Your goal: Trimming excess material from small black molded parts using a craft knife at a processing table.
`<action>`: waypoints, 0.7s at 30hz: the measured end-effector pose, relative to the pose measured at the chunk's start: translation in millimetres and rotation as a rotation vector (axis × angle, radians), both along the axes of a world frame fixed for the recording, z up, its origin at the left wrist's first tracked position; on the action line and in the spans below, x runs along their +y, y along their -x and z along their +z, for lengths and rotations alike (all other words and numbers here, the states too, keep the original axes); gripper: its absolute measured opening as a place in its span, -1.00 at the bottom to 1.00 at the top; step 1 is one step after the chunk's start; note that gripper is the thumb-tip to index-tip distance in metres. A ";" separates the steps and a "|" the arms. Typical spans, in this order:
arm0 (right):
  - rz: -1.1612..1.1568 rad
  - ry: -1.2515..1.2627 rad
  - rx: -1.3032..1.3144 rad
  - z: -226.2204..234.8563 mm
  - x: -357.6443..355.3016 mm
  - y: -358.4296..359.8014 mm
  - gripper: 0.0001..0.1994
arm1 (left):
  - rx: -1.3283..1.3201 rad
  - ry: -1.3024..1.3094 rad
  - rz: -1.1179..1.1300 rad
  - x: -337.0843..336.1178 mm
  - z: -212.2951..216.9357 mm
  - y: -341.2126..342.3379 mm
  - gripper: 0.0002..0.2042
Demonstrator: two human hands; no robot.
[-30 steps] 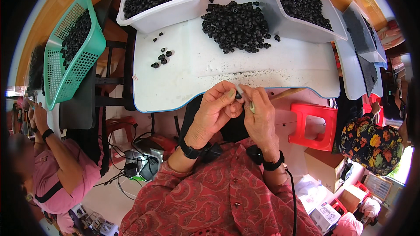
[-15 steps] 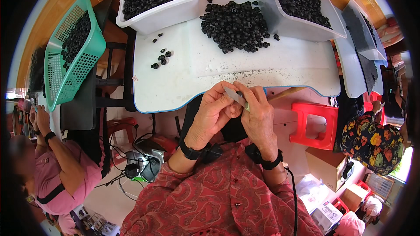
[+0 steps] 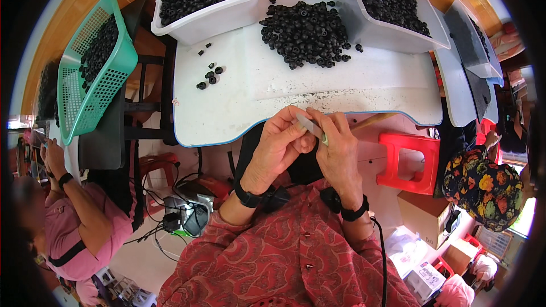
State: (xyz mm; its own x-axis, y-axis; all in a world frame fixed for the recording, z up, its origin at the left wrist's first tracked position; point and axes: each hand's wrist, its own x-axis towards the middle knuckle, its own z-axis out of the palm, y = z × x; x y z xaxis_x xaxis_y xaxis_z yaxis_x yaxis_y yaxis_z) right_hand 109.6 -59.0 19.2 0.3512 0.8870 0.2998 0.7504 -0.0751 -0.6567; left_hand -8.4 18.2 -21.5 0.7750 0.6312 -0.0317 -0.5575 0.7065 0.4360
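Note:
Just off the front edge of the white table, both hands meet at chest height. My right hand is closed round a small knife with a grey blade and a pale green handle, mostly covered by the fingers. The blade points up and left, against the fingers of my left hand. That hand is pinched; what it holds is hidden behind the blade and fingertips. Beyond the hands lies a heap of small black round parts. Several more loose black parts sit at the table's left.
A white tub and a translucent bin, both full of black parts, stand at the back. Dark crumbs dot the front edge. A green basket and a co-worker are left; a red stool stands right.
The knife blade has shifted slightly right and turned between my fingers. A dark bit that showed beside the blade is now mostly hidden. My right hand has moved a little.

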 end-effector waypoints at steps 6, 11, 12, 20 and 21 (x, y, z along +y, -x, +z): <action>0.008 -0.002 -0.039 -0.1 -0.3 4.2 -0.51 | 0.049 -0.010 0.020 -1.3 2.1 2.7 -0.84; 0.000 -0.006 -0.050 -1.9 0.2 2.4 -0.53 | 0.052 -0.018 0.014 -1.3 0.0 2.3 -0.85; -0.001 -0.006 -0.044 -2.1 0.4 2.5 -0.53 | 0.040 -0.013 0.009 -1.2 -0.6 2.9 -0.85; -0.034 0.002 -0.014 1.0 -2.1 -0.5 -0.58 | -0.002 -0.045 0.022 -1.4 -0.4 0.6 -0.85; -0.023 0.000 -0.022 2.3 -2.3 1.7 -0.58 | 0.014 -0.049 0.034 -1.1 -0.9 1.5 -0.85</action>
State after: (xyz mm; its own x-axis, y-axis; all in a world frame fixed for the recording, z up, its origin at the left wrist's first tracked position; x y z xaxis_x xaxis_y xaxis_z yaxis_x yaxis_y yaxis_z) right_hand 107.9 -61.3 21.5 0.3647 0.8789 0.3074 0.7627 -0.0927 -0.6400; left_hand -10.0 17.1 -22.4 0.7531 0.6578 -0.0105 -0.5743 0.6650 0.4774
